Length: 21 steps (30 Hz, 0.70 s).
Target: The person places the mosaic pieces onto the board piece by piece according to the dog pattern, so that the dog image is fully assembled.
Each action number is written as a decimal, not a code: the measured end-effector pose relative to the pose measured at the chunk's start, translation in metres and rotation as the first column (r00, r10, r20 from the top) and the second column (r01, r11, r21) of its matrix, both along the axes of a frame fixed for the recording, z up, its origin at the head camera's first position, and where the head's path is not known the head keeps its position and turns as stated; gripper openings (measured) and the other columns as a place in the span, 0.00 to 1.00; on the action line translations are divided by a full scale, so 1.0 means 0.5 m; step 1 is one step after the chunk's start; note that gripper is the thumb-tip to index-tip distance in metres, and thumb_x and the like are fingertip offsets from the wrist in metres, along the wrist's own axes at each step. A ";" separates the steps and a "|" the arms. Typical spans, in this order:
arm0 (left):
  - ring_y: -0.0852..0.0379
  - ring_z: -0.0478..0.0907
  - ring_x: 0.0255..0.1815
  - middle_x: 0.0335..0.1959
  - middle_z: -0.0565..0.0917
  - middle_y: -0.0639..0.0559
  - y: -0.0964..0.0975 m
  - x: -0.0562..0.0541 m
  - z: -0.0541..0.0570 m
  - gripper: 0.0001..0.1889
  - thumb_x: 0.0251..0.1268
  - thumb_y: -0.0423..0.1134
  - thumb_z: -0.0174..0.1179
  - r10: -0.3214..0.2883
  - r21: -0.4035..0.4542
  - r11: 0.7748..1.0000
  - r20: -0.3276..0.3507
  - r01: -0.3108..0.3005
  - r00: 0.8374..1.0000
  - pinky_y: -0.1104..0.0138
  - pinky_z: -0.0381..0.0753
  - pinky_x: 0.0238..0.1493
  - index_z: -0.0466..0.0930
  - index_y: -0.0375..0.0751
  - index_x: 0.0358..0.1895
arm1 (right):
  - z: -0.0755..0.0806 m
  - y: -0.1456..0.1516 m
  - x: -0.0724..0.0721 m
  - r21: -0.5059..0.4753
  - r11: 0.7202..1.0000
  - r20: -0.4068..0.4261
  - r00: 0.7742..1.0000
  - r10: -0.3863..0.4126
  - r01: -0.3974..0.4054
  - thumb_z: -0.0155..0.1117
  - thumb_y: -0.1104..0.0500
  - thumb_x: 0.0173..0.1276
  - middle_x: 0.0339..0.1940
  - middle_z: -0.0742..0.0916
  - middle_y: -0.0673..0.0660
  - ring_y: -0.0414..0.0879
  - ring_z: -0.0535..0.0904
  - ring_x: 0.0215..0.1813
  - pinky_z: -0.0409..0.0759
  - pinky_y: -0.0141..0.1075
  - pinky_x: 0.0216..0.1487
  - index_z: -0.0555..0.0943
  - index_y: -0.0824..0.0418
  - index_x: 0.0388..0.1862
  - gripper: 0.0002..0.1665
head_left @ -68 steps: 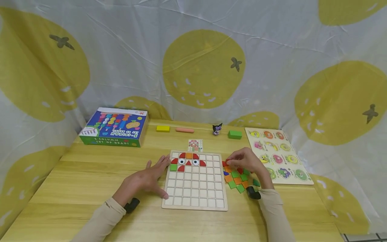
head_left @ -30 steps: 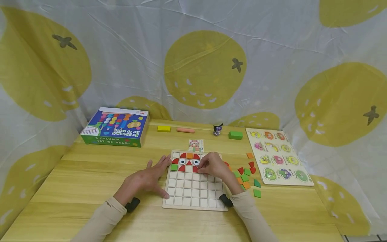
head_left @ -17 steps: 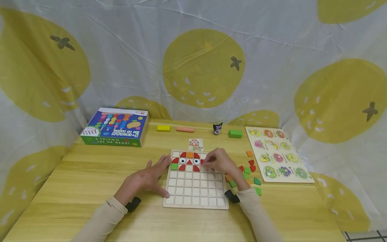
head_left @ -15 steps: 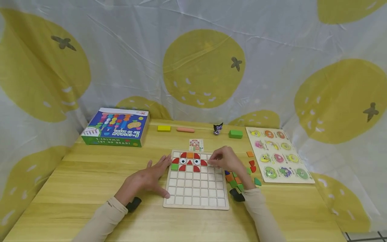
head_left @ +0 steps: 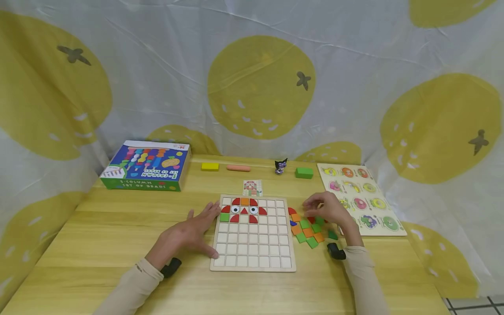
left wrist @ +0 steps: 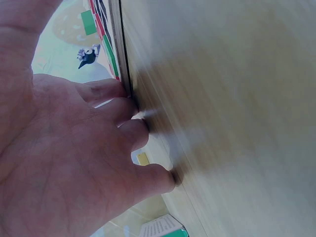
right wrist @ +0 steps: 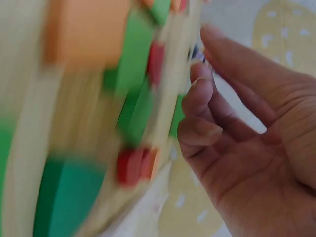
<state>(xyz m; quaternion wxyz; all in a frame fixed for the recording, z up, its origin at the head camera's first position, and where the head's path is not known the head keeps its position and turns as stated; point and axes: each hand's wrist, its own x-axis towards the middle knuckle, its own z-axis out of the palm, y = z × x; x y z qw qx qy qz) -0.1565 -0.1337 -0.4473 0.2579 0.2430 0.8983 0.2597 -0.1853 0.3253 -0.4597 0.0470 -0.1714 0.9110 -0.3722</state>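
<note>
My left hand [head_left: 188, 232] lies at the left edge of a wooden grid board [head_left: 253, 250], with its fingers at the upper edge area and its thumb on the lower left corner. Red curved pieces, an orange square [head_left: 244, 201], a green square [head_left: 225, 217], a red triangle [head_left: 244, 211] and two eye tiles [head_left: 235, 210] sit in the board's upper cells. My right hand [head_left: 330, 211] hovers over loose coloured tiles [head_left: 304, 224] right of the board. In the right wrist view its fingers [right wrist: 200, 96] are loosely bent, apart from the thumb, with nothing between them.
A small pattern card [head_left: 252, 187] lies behind the board. Farther back are a bead-set box [head_left: 143, 166], a yellow block [head_left: 210, 166], a pink stick [head_left: 238, 168], a dark figurine [head_left: 280, 166] and a green block [head_left: 304, 173]. A fruit puzzle board [head_left: 360, 203] lies at right.
My right hand took a red piece from the loose tiles to the board's third row, let go, and moved back right over the tiles. My left hand stayed at the board's edge.
</note>
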 end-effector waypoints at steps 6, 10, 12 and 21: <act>0.38 0.34 0.91 0.91 0.41 0.41 -0.005 0.002 -0.001 0.72 0.49 0.59 0.85 -0.004 0.008 1.000 -0.004 0.004 1.000 0.30 0.31 0.83 0.44 0.36 0.89 | 0.000 0.054 0.033 0.025 1.000 0.055 0.998 -0.018 0.016 0.83 0.67 0.62 0.33 0.89 0.53 0.42 0.79 0.32 0.80 0.31 0.34 0.91 0.67 0.43 0.11; 0.38 0.34 0.91 0.91 0.41 0.41 -0.009 0.003 0.000 0.73 0.49 0.58 0.85 0.003 0.004 1.000 -0.005 -0.003 1.000 0.30 0.31 0.83 0.43 0.36 0.89 | -0.002 0.067 0.043 0.045 0.999 0.048 0.998 -0.027 0.025 0.84 0.68 0.60 0.32 0.88 0.52 0.41 0.78 0.32 0.80 0.31 0.35 0.91 0.66 0.41 0.11; 0.38 0.34 0.91 0.91 0.41 0.41 -0.010 0.003 0.000 0.72 0.49 0.58 0.86 0.006 0.003 1.000 -0.006 -0.006 1.000 0.30 0.31 0.83 0.44 0.36 0.89 | -0.002 0.067 0.044 0.055 0.998 0.039 0.999 -0.026 0.024 0.83 0.68 0.60 0.31 0.88 0.52 0.40 0.77 0.32 0.80 0.31 0.35 0.91 0.66 0.40 0.10; 0.38 0.34 0.91 0.91 0.41 0.41 -0.004 0.002 0.000 0.71 0.50 0.58 0.85 -0.004 0.000 1.000 -0.010 0.004 1.000 0.30 0.32 0.83 0.45 0.36 0.89 | 0.002 0.066 0.043 0.102 0.995 0.065 0.998 -0.007 0.000 0.84 0.66 0.61 0.29 0.84 0.50 0.39 0.74 0.32 0.77 0.31 0.34 0.89 0.65 0.38 0.10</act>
